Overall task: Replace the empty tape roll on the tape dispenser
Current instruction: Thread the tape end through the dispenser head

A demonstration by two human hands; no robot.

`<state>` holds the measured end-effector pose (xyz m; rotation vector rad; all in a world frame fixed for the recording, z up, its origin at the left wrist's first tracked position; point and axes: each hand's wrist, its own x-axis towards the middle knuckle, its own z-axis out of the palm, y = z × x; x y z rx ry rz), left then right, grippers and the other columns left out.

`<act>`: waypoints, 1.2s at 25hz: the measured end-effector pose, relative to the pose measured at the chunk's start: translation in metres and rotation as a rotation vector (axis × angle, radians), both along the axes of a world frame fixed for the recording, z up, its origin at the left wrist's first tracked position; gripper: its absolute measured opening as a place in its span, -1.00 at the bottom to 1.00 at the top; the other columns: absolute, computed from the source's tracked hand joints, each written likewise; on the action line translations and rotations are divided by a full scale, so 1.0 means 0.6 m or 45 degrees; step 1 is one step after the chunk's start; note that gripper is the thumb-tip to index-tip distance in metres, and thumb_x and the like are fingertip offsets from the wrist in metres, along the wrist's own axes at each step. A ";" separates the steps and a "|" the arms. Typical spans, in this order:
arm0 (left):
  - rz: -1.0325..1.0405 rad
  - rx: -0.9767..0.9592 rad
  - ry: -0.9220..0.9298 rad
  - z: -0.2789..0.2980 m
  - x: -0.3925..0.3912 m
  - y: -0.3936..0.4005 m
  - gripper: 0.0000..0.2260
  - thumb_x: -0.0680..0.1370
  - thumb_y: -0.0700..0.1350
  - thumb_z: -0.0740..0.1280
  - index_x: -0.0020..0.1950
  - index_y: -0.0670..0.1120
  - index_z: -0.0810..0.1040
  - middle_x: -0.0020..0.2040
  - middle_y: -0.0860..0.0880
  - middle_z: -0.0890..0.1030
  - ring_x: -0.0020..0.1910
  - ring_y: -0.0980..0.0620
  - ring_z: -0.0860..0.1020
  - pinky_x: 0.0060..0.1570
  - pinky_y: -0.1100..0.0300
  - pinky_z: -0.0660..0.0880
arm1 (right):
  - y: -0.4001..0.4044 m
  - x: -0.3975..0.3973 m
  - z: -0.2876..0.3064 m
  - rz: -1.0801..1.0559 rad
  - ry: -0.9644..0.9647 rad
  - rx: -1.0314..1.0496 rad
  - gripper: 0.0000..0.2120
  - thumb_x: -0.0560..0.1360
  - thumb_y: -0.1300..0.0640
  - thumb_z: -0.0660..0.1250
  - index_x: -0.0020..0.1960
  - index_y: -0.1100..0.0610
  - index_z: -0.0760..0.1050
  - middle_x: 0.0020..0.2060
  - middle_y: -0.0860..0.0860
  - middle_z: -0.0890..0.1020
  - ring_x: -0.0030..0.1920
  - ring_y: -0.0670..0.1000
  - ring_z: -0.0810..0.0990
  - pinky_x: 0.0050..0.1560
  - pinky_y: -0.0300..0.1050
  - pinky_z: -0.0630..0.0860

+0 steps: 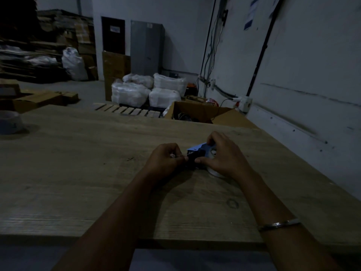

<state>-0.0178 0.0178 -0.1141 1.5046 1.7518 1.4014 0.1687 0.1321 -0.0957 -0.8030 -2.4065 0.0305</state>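
A blue and black tape dispenser lies on the wooden table, right of centre. My right hand covers its roll end, where a pale tape roll shows under my palm. My left hand pinches something small and shiny at the dispenser's dark front end; what it is I cannot tell. A second tape roll stands at the table's far left edge. The scene is dim.
Beyond the table stand an open cardboard box, a wooden pallet and white wrapped bundles. Flattened cartons are stacked at the back left. A wall runs along the right.
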 end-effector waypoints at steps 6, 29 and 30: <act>-0.036 -0.017 -0.103 0.005 -0.002 -0.003 -0.86 0.50 -0.18 0.45 -0.21 -0.15 0.53 -0.21 -0.09 0.61 -0.23 0.06 0.58 -0.44 0.39 0.43 | 0.001 -0.001 0.003 0.021 0.040 -0.060 -0.46 0.22 -0.23 0.51 -0.06 -0.07 0.23 -0.13 -0.16 0.37 -0.19 -0.04 0.40 -0.27 0.01 0.47; -0.029 -0.094 -0.672 0.019 -0.005 -0.006 -0.81 0.47 -0.36 0.32 -0.33 -0.16 0.49 -0.20 -0.22 0.66 -0.11 -0.18 0.66 -0.05 -0.06 0.61 | 0.003 0.011 0.004 0.036 0.097 -0.217 -0.45 0.24 -0.24 0.50 -0.01 -0.05 0.25 -0.06 -0.12 0.45 -0.09 -0.01 0.51 -0.14 0.11 0.59; -0.052 -0.092 -0.690 0.019 -0.005 -0.006 -0.78 0.46 -0.35 0.33 -0.36 -0.14 0.51 -0.24 -0.19 0.67 -0.11 -0.18 0.67 -0.05 -0.07 0.61 | 0.003 0.014 0.004 0.038 0.099 -0.233 -0.46 0.25 -0.26 0.48 -0.01 -0.06 0.27 -0.05 -0.12 0.47 -0.07 -0.03 0.52 -0.14 0.07 0.59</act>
